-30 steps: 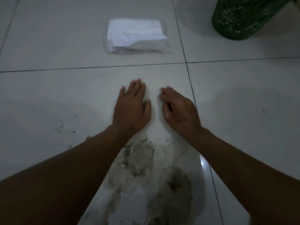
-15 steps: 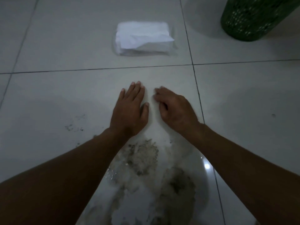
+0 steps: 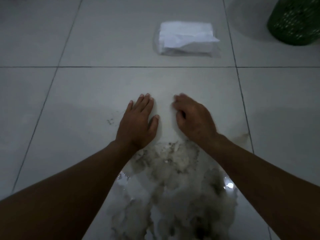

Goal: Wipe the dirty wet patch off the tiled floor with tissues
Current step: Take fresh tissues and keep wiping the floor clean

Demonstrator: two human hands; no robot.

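A dirty wet patch, grey and glossy, spreads over the white floor tile between my forearms. A soaked white tissue seems to lie over it, though its edges are hard to make out. My left hand presses flat on the tissue's far end, fingers together. Just to its right, my right hand rests with bent fingers and fingertips down; whether it pinches the tissue is unclear. A pack of white tissues lies one tile farther away.
A green perforated basket stands at the far right corner. Small dark specks mark the tile left of my left hand. A faint brown smear sits by the grout line on the right.
Both hands have slid a little toward me, away from the far grout line. My view has swung left, so the tissue pack and basket sit further right.
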